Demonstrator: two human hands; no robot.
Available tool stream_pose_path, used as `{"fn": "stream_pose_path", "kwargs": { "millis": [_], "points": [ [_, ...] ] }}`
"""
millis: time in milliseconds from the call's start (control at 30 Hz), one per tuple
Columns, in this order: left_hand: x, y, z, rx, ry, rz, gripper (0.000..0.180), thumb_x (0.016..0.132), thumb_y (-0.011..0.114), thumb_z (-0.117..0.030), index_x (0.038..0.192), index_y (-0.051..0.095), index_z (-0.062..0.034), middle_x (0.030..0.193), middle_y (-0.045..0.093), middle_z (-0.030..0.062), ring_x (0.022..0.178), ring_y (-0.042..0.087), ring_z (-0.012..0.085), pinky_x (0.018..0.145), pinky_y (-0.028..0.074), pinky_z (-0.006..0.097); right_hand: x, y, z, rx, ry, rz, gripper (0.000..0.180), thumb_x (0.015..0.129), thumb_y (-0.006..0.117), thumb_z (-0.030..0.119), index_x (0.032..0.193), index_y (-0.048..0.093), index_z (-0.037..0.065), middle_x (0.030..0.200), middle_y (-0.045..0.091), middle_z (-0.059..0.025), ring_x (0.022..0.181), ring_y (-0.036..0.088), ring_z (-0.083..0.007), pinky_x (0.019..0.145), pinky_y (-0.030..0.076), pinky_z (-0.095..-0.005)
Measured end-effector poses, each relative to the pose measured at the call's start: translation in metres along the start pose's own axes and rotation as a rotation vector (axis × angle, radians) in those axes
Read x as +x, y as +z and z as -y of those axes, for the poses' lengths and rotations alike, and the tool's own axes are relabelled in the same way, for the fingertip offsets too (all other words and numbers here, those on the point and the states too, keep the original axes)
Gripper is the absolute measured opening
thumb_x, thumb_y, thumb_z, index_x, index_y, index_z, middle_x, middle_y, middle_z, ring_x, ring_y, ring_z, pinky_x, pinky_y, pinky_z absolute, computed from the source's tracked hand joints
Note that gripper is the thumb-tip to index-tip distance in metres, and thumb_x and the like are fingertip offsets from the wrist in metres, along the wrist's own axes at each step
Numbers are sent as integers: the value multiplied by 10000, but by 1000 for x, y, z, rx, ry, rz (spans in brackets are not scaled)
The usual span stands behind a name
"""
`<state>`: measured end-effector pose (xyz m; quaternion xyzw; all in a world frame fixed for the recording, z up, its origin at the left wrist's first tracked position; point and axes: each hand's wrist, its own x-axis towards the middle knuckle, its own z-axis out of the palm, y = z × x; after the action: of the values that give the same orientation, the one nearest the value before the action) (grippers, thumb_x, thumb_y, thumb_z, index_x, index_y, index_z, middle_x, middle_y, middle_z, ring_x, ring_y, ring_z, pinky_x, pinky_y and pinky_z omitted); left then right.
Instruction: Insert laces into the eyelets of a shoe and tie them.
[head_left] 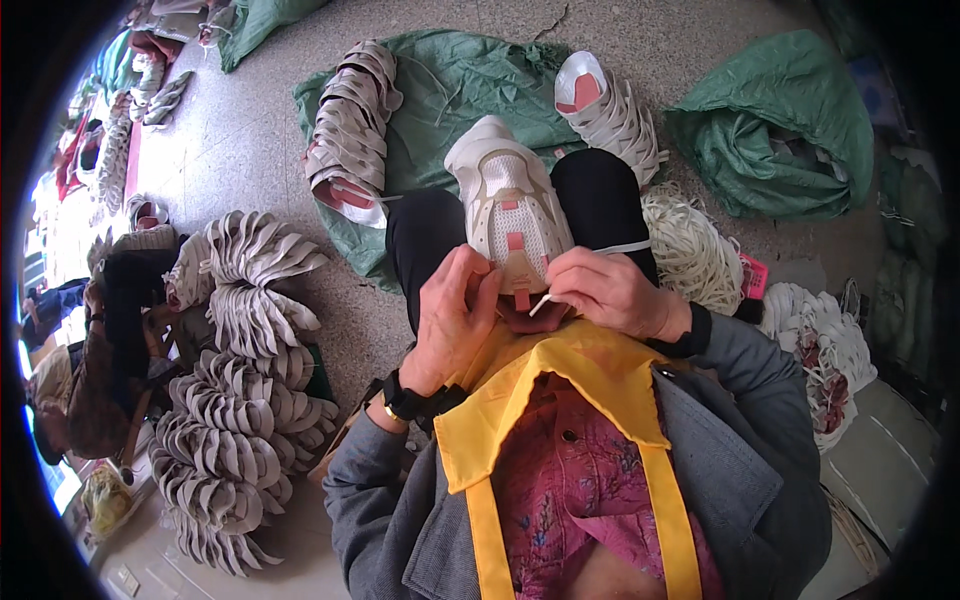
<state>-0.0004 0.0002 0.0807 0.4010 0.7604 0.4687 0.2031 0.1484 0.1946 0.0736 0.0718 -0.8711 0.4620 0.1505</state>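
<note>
White and pink shoe upper (508,205) rests on lap, between knees. Left hand (452,320) pinches its tongue end; right hand (610,292) grips white lace (622,247) tip. Likely lacing step; next needs tip aimed into eyelet.

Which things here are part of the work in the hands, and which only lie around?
In use:
- white shoe upper on the lap, held by left hand
- white lace, its tip pinched by right hand

Lying about:
- stacks of shoe uppers
- lace bundle
- green sacks
</note>
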Motion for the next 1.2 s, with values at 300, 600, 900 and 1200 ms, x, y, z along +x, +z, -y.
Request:
{"fn": "stream_pose_path", "kwargs": {
  "millis": [300, 600, 900, 1200],
  "points": [
    [62, -6, 7, 140, 110, -48, 233, 795, 780, -49, 858, 558, -16, 786, 525, 110, 677, 572, 290, 596, 468, 386, 37, -4, -6, 63, 411, -259, 142, 871, 754, 45, 887, 616, 13, 789, 637, -69, 631, 645, -155, 569, 501, -282],
    [69, 4, 12, 149, 86, -31, 243, 823, 771, -85, 917, 558, -14, 854, 570, 140, 780, 604, 357, 675, 486, 441, 46, -4, -19, 18, 493, -307, 99, 865, 750, 41, 887, 660, 6, 771, 667, -62, 602, 625, -139, 554, 481, -270],
    [65, 15, 12, 277, 102, -87, 210, 848, 748, -84, 938, 569, -23, 869, 564, 148, 831, 594, 368, 704, 484, 457, 49, 2, -23, -51, 449, -319, 68, 878, 737, 14, 936, 704, 3, 784, 691, -33, 596, 580, -60, 547, 463, -235],
    [69, 20, 17, 288, 161, -198, 238, 818, 799, -59, 829, 566, -13, 740, 546, 99, 598, 587, 252, 544, 464, 365, 56, 2, -23, -155, 361, -282, 60, 872, 704, 7, 924, 676, 18, 770, 643, -78, 569, 595, -168, 526, 465, -300]
  ]
}}
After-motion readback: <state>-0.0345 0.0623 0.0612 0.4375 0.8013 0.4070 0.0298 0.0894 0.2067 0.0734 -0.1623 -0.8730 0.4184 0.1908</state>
